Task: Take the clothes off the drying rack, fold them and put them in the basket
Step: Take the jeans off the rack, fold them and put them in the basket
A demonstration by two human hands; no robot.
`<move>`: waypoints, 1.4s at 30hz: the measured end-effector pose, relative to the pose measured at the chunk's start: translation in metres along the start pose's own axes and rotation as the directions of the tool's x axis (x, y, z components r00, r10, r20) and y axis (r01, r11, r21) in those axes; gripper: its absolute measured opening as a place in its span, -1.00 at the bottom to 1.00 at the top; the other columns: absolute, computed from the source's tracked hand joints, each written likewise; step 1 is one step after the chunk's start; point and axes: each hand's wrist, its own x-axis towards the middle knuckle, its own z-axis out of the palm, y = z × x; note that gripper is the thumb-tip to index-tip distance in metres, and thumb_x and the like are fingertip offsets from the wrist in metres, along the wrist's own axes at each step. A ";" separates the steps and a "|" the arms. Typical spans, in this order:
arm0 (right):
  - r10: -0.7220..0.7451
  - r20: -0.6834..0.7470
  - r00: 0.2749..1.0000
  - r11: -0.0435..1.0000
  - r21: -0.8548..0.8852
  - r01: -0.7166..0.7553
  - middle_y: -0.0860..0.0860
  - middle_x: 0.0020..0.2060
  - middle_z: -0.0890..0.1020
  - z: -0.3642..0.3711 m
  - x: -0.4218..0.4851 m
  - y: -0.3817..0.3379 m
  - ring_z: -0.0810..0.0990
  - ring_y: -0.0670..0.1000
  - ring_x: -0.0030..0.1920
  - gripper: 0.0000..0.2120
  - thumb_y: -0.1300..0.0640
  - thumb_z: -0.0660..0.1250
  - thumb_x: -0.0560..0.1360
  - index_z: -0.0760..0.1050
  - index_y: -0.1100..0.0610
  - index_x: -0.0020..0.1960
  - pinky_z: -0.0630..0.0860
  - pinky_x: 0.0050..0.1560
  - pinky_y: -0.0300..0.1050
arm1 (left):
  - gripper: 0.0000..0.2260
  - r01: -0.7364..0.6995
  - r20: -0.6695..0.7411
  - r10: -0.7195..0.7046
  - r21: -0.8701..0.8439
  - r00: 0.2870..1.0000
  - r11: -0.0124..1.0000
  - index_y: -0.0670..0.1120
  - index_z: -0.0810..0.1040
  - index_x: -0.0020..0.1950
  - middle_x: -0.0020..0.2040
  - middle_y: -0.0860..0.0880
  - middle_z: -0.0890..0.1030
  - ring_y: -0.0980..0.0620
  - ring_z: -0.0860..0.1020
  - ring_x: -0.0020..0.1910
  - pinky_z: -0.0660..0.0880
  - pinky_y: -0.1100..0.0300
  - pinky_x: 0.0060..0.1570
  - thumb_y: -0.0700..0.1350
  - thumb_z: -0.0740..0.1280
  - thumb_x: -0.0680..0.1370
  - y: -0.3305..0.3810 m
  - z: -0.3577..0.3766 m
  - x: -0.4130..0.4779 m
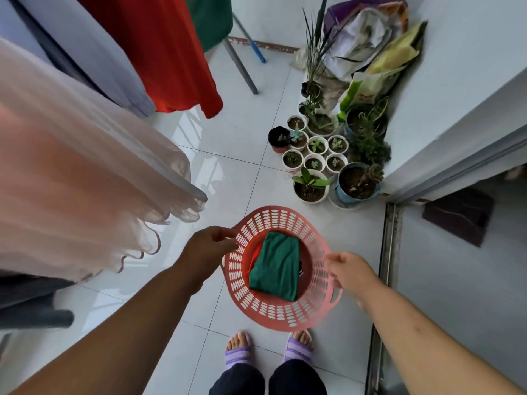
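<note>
A round red-pink plastic basket (273, 317) stands on the tiled floor in front of my feet. Inside it lies a folded green garment (275, 266) on top of a red one (255, 255). My left hand (211, 246) hovers over the basket's left rim, fingers loosely curled and holding nothing. My right hand (350, 269) hovers over the right rim, also holding nothing. On the rack at the left hang a sheer pink dress (85, 181), a grey-lavender piece (94, 52), a red garment (159, 52) and a green one (211, 21). Dark grey clothes (28, 303) hang at lower left.
Several potted plants (322, 155) cluster on the floor beyond the basket, with bags (370, 47) piled in the corner behind them. A grey rack leg (242, 67) slants down at the back. On the right run a sliding-door track (390, 252) and a dark mat (459, 215).
</note>
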 end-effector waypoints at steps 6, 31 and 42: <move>-0.163 0.071 0.984 0.986 -0.014 0.164 0.09 -0.14 0.61 -0.005 -0.070 -0.078 0.53 0.00 -0.17 -0.90 0.23 0.27 0.59 0.54 0.16 0.05 0.49 -0.22 -0.17 | -0.88 -0.155 -0.151 0.157 0.025 0.976 0.988 0.02 0.61 0.05 -0.10 0.10 0.64 0.20 0.56 -0.12 0.41 0.34 -0.23 -0.11 0.40 0.52 0.055 -0.040 -0.082; -0.792 0.495 0.358 0.385 -0.050 0.921 -0.02 -0.22 0.71 0.146 -0.385 -0.316 0.67 -0.08 -0.18 -0.79 0.01 0.32 0.57 0.65 0.11 -0.05 0.62 -0.13 -0.16 | -0.97 -0.569 -0.651 0.630 0.350 0.424 0.744 0.04 0.62 -0.07 -0.17 0.14 0.66 0.19 0.61 -0.13 0.56 0.17 -0.02 -0.06 0.38 0.54 0.090 -0.252 -0.353; -0.824 0.544 0.156 0.151 -0.053 0.987 0.01 -0.18 0.69 0.197 -0.446 -0.353 0.67 -0.02 -0.13 -0.86 0.04 0.35 0.56 0.56 0.02 0.09 0.62 0.02 -0.05 | -0.56 -0.324 -0.835 0.338 0.206 0.433 0.923 -0.04 0.46 0.31 0.20 -0.02 0.53 0.02 0.51 0.18 0.45 0.04 0.26 0.04 0.42 0.48 0.037 -0.339 -0.332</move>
